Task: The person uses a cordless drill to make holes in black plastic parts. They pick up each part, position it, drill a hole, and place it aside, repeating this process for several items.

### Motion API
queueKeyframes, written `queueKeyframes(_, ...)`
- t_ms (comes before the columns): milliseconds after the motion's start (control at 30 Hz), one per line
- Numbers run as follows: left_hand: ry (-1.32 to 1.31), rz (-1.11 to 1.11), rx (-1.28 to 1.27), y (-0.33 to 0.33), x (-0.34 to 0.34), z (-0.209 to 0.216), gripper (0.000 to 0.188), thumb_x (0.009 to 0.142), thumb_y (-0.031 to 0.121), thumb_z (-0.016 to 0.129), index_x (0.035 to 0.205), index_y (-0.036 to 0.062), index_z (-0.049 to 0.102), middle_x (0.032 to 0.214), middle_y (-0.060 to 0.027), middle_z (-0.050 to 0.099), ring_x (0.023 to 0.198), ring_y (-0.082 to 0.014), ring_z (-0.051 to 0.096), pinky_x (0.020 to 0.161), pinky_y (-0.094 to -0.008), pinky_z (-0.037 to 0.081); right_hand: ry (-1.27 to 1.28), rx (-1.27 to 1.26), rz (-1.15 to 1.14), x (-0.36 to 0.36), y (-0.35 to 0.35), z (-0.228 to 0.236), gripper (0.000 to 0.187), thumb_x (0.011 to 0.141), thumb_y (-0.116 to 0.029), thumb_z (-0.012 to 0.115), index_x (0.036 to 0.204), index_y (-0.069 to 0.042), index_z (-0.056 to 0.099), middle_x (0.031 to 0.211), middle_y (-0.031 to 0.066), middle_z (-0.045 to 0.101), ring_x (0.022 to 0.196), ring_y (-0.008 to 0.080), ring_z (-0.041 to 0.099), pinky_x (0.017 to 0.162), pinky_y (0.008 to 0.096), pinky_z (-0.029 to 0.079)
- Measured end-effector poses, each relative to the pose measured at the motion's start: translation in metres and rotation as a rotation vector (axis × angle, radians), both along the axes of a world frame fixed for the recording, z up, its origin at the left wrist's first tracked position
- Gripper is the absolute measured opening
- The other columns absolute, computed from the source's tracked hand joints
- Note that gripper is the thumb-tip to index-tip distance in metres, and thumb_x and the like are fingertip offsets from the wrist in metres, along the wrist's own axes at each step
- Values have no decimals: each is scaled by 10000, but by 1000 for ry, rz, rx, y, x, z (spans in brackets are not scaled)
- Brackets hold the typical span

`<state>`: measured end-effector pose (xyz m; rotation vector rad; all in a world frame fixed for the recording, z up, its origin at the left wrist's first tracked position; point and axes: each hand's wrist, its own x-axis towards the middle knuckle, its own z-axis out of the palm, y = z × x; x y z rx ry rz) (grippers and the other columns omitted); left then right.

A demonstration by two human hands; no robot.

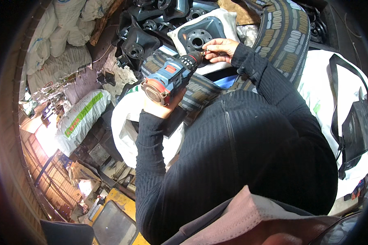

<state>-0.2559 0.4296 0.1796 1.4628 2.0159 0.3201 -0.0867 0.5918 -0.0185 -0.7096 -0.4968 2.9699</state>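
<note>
My left hand is wrapped round the grip of a blue and red cordless drill, whose black chuck points up and to the right. At the chuck's tip, the fingers of my right hand are pinched together. What they hold is too small to make out. Just beyond both hands, a dark metal part with a round, holed flange lies on a white padded cover.
Several similar dark metal parts are heaped at the far left of the work spot. A patterned fabric roll curves round the right side. White bags stand at the left and right. A yellow-framed seat or panel is at lower left.
</note>
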Motion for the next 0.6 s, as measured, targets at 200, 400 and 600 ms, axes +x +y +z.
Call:
queueKeyframes(200,249,-194,-27,3,-4,-6,313,742,229,696,1007,82,618,901,-91,636,812,-252,625,701,-364,487,-13,33,62,-6,0,-12,281,874,-203,616,1100,-39,584,944,65,633,829,146,656,683,234,571)
queueKeyframes(400,249,-135,-159,24,-25,-19,382,738,212,711,1065,61,584,957,-90,623,881,-247,613,784,-375,472,-304,200,-97,-6,3,-28,292,854,-346,637,1029,-114,646,768,5,608,599,70,563,475,178,455)
queueKeyframes(600,174,-140,47,60,-33,-30,440,718,95,713,1127,52,556,993,-98,631,899,-229,617,796,-352,485,-554,582,-208,-23,-6,-68,394,702,-392,774,939,-89,688,761,-2,641,660,71,562,645,211,451)
